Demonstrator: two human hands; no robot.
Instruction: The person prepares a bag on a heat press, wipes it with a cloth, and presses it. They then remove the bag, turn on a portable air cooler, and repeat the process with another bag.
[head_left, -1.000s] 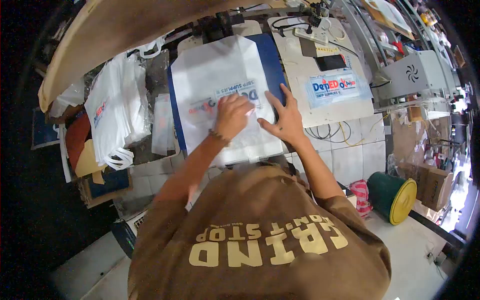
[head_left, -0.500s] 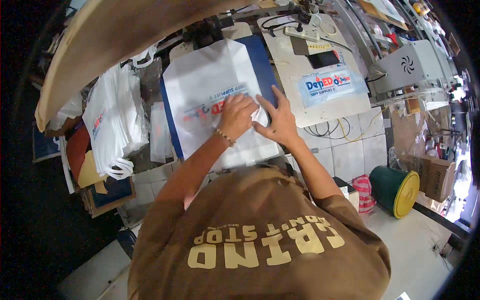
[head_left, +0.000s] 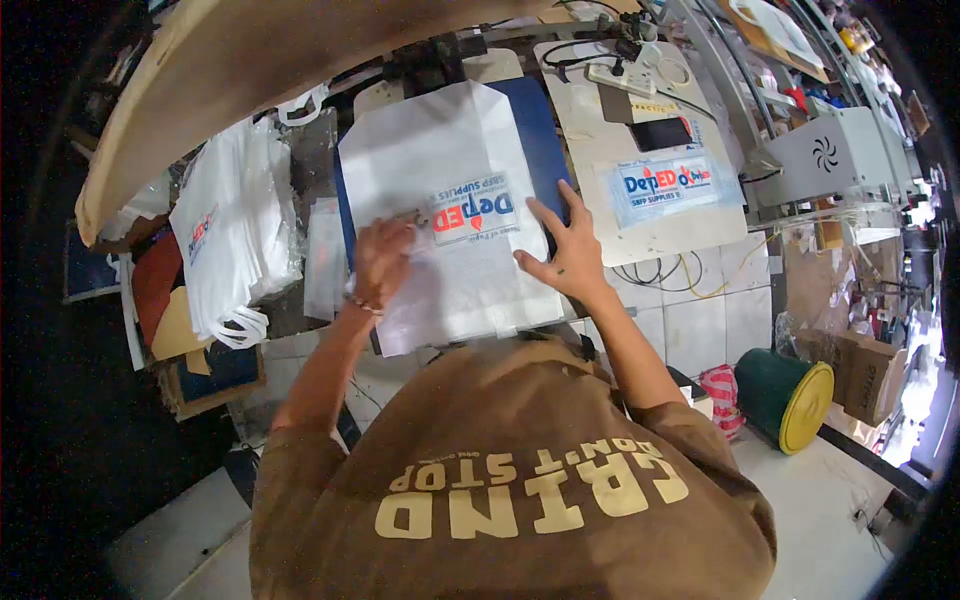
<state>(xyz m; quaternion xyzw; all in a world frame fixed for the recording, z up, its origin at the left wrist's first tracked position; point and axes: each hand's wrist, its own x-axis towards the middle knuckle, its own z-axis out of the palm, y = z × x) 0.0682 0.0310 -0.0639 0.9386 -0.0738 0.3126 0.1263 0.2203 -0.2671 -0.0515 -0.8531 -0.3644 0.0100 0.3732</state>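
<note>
A white bag (head_left: 430, 135) lies flat on a dark blue pad (head_left: 545, 130). Across its middle is a clear printed transfer sheet (head_left: 470, 215) with red and blue lettering, upside down from where I stand. My left hand (head_left: 383, 262), slightly blurred and wearing a beaded bracelet, rests palm down over the sheet's left end, fingers stretched out. At the bag's right edge my right hand (head_left: 570, 240) has its thumb and fingers spread, the thumb touching the white fabric. I see nothing held in either hand.
A stack of white bags (head_left: 235, 230) lies on the left. To the right, a pale board (head_left: 610, 230) carries transfer sheets (head_left: 665, 187), a phone (head_left: 661, 133) and a power strip (head_left: 620, 78). A grey machine (head_left: 825, 150) stands beyond; a curved tan platen edge (head_left: 200, 90) juts overhead.
My left hand has slid left across the print, uncovering most of the lettering. My right hand stays spread at the bag's right edge. The camera view has shifted slightly.
</note>
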